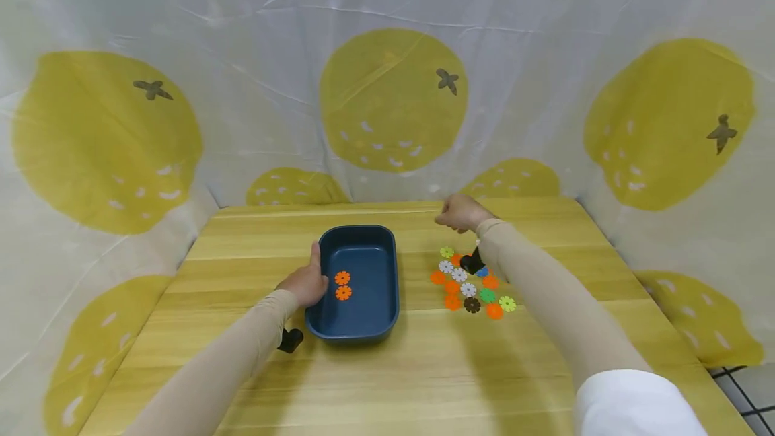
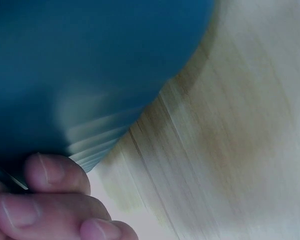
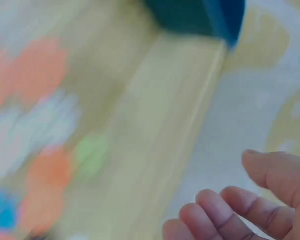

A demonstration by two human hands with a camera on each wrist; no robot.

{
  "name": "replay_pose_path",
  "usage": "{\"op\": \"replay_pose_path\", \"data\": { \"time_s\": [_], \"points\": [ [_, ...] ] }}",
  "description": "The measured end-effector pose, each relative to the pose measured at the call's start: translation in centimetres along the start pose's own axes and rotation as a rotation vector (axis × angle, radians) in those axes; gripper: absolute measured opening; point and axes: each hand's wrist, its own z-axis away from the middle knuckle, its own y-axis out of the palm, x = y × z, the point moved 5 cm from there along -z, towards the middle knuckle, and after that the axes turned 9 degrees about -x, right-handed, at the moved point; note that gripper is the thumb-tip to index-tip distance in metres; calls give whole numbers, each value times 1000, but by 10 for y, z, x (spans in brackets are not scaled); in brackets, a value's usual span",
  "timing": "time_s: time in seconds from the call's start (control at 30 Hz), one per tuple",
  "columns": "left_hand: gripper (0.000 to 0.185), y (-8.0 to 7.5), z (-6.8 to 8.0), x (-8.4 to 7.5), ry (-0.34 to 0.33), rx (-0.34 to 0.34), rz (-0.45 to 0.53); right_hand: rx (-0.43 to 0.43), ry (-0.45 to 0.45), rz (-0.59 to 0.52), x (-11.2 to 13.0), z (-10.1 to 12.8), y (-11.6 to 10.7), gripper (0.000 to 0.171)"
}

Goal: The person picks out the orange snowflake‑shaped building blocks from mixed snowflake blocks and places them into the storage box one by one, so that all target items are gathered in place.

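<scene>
- Head view: a black wrist piece (image 1: pixel 472 262) partly covers a blue disc (image 1: pixel 482 273).
- Left wrist view: top and left edges crop the blue tray (image 2: pixel 90 60); the lower left corner crops the left hand (image 2: pixel 52 210).
- Right wrist view: coloured discs (image 3: pixel 42 70) blur; the right hand (image 3: pixel 260 215) is cropped.

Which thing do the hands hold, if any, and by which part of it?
The left hand holds the blue bin by its left rim; the right hand holds nothing visible.

White sheeting printed with yellow fruit (image 1: pixel 521 99) hangs behind and beside a yellow wood-grain tabletop (image 1: pixel 424 382); pale, dark-jointed floor tiles (image 1: pixel 761 385) show lower right.
</scene>
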Motion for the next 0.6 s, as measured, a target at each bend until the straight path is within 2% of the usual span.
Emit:
{"op": "replay_pose_path", "data": {
  "time_s": [0.13, 0.27, 0.37, 0.6],
  "points": [
    [85, -2, 1, 0, 1, 12, 2, 51, 125, 38, -69, 19, -14, 37],
    [85, -3, 3, 1, -11, 19, 0, 138, 201, 48, -113, 36, -9, 46],
    [84, -4, 3, 0, -10, 8, -8, 155, 203, 39, -127, 43, -2, 47],
    [84, -3, 3, -4, 13, 6, -25, 102, 151, 94, -137, 47, 5, 31]
  ]
}}
